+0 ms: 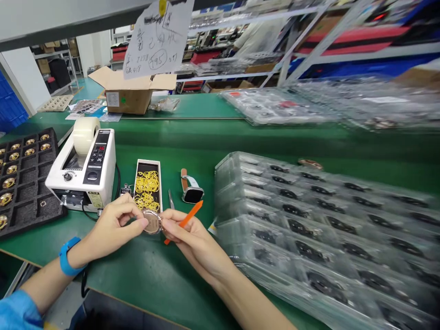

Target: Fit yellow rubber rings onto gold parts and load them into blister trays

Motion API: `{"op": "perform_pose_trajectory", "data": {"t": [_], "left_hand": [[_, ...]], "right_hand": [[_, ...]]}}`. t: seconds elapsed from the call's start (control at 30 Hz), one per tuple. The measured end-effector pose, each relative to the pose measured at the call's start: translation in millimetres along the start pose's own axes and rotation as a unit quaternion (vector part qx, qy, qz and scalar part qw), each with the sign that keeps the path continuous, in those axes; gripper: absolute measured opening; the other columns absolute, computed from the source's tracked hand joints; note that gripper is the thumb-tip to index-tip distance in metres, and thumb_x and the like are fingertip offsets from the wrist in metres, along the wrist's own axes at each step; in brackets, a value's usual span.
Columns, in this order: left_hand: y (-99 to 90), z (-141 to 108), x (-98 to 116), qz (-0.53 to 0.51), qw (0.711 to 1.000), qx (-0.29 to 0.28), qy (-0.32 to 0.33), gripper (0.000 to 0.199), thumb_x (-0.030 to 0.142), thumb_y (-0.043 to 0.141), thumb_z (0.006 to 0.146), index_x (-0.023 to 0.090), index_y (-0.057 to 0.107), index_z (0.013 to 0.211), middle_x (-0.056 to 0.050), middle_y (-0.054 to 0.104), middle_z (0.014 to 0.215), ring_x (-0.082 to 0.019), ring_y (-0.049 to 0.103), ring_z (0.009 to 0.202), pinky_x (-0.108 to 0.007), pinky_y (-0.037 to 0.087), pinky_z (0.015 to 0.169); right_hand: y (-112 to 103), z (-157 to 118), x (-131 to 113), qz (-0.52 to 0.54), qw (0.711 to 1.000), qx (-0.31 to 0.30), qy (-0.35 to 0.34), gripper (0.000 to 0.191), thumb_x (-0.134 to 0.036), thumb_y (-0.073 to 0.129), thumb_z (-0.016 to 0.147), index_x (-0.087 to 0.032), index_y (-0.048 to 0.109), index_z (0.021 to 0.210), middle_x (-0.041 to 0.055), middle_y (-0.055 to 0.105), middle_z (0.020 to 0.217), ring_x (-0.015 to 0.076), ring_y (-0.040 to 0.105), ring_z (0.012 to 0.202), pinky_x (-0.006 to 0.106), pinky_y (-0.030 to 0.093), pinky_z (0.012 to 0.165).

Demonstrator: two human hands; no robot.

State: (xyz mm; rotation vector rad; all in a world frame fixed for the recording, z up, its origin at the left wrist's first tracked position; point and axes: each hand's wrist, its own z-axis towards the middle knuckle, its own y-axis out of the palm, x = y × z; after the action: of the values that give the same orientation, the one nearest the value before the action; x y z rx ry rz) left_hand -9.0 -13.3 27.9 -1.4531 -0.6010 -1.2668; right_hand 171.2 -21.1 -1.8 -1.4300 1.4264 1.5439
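"Nearest of all, at the left, comes a blue sleeve (pixel 21 308). What lies beyond it?"

"Farther off, a black foam tray (pixel 29 178), whose pockets probably keep the gold-coloured parts (pixel 8 183) from knocking together. Right of it, a white tape dispenser (pixel 103 167)."

"And the left hand (pixel 112 225)?"

"Its grip is nearly closed, thumb and forefinger pinching the left edge of a round, shiny-rimmed piece (pixel 152 222) above the worktop (pixel 137 284), just on the near side of a box (pixel 149 162) of loose yellow rings (pixel 147 182)."

"Why only the edge?"

"Likely to spare its face. The right hand's (pixel 189 233) grip pinches the opposite edge, so the piece is steadied from both sides."

"That orange stick (pixel 193 212)?"

"It slants across the right hand, tucked behind the thumb, presumably leaving the fingertips for the piece."

"Farther right?"

"Tweezers (pixel 171 199) and a watch (pixel 193 195), seemingly within easy reach, then stacked clear trays (pixel 227 197), whose compartments keep the dark items (pixel 292 210) apart."
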Motion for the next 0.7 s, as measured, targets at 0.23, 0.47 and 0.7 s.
{"op": "perform_pose_trajectory", "data": {"t": [0.23, 0.47, 0.7], "left_hand": [[1.7, 0, -3, -0.018, 1.000, -0.003, 0.000, 0.017, 0.022, 0.057, 0.081, 0.017, 0.057, 0.065, 0.002, 0.039, 0.068, -0.012, 0.037, 0.063, -0.026, 0.029, 0.058], [3.9, 0, -7, 0.004, 1.000, 0.012, -0.001, 0.017, 0.023, 0.057, 0.081, 0.017, 0.057, 0.064, 0.003, 0.037, 0.067, -0.011, 0.036, 0.061, -0.025, 0.029, 0.056], [15.0, -2, -7, 0.132, 0.988, 0.071, 0.031, 0.017, 0.016, 0.055, 0.079, 0.017, 0.050, 0.063, 0.003, 0.041, 0.068, -0.010, 0.041, 0.060, -0.024, 0.033, 0.056]], "right_hand": [[0, -1, 2, -0.016, 1.000, 0.016, 0.016, 0.043, -0.059, 0.074, 0.060, -0.018, 0.062, 0.065, -0.0018, 0.046, 0.060, 0.0117, 0.034, 0.058, 0.026, 0.026, 0.056], [-2, 0, 5, -0.037, 0.999, 0.027, 0.004, 0.042, -0.059, 0.072, 0.064, -0.018, 0.064, 0.065, -0.0020, 0.046, 0.059, 0.0111, 0.034, 0.058, 0.025, 0.027, 0.054], [0, 0, 5, -0.053, 0.998, 0.030, -0.023, 0.037, -0.055, 0.072, 0.066, -0.018, 0.065, 0.067, 0.0018, 0.057, 0.066, 0.0138, 0.045, 0.062, 0.027, 0.035, 0.059]]}}
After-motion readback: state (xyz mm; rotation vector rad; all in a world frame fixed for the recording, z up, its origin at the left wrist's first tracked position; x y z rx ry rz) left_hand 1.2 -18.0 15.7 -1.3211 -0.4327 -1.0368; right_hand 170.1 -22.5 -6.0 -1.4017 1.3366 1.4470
